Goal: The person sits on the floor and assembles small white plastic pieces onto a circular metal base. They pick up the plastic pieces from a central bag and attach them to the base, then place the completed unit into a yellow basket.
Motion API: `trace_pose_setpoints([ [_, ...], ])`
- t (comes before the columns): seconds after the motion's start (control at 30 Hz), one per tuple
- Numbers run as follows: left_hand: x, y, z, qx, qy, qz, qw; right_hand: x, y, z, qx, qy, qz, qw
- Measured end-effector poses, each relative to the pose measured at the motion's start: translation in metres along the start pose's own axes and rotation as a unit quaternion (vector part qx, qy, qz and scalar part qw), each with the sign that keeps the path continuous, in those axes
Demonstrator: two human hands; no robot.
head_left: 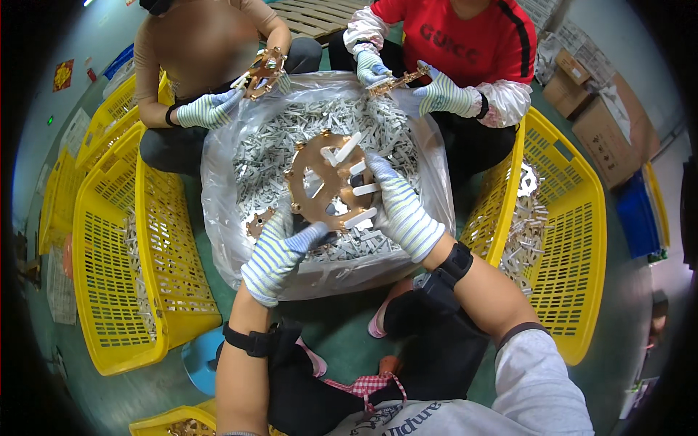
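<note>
Head view, both hands, left hand (280,254), right hand (402,211), gripping copper disc (320,190), face tilted up, white pegs (362,190) pointing right

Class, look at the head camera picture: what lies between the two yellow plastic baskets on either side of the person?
A clear plastic bag heaped with small white parts, between the left basket and right basket. Both gloved hands hold a copper-coloured toothed ring over it.
</note>
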State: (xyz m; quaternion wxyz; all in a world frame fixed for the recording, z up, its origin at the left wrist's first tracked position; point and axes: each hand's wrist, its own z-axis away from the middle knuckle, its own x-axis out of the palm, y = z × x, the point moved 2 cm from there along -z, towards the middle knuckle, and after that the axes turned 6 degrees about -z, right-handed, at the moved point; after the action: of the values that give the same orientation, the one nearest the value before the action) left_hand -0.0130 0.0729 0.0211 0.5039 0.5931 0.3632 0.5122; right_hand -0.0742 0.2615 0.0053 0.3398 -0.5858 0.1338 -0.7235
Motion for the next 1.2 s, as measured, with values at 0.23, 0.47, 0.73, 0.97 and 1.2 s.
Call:
trace_pose_setpoints([
  [0.23, -0.043, -0.001, -0.003, 0.026, 0.216, 0.139, 0.966, -0.048, 0.004, -0.034, 0.011, -0.190, 0.646, 0.739],
  [0.47, -0.052, -0.006, -0.004, -0.008, 0.260, -0.016, 0.965, -0.103, 0.049, -0.035, 0.161, -0.219, 0.888, 0.371],
  [0.73, -0.045, -0.004, -0.002, -0.008, 0.150, -0.085, 0.985, -0.086, 0.042, -0.041, 0.086, -0.207, 0.850, 0.478],
  [0.97, -0.030, 0.003, 0.002, -0.036, 0.104, -0.092, 0.990, -0.014, -0.025, -0.019, -0.166, -0.225, 0.612, 0.740],
  [1.2, -0.013, -0.003, -0.002, -0.034, 0.080, -0.004, 0.996, 0.039, -0.025, 0.024, -0.327, -0.280, 0.596, 0.678],
])
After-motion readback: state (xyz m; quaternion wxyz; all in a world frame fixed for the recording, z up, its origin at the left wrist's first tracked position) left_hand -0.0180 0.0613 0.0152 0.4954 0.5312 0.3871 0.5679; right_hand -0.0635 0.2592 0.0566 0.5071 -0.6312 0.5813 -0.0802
